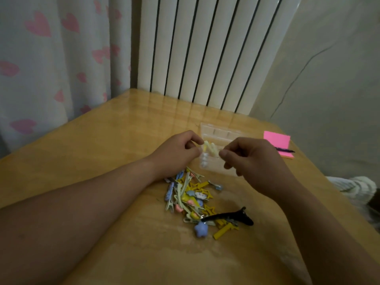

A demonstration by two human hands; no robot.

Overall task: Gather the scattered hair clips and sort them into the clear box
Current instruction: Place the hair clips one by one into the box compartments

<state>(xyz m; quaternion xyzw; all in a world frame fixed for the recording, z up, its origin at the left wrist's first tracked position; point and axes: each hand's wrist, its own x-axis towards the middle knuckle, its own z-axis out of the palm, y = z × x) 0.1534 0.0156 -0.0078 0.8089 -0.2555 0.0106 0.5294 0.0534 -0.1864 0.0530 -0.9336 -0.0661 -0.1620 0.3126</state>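
Observation:
A pile of small hair clips (191, 199) in yellow, blue, green and pink lies on the wooden table (102, 140). A long black clip (230, 218) and a purple star clip (201, 229) rest at its near edge. Behind the pile stands the clear box (218, 131), lid open, with a white clip (204, 161) inside. My left hand (176, 151) pinches pale yellow clips (209, 148) over the box. My right hand (253, 159) hovers close beside them, fingers curled, thumb and forefinger pinched near the clips; whether it holds them is unclear.
A pink sticky-note pad (277, 140) with a dark pen (284, 150) lies at the table's right edge. A white radiator (205, 48) stands behind the table, a heart-print curtain (51, 58) at left. A striped sock or shoe (353, 186) shows lower right.

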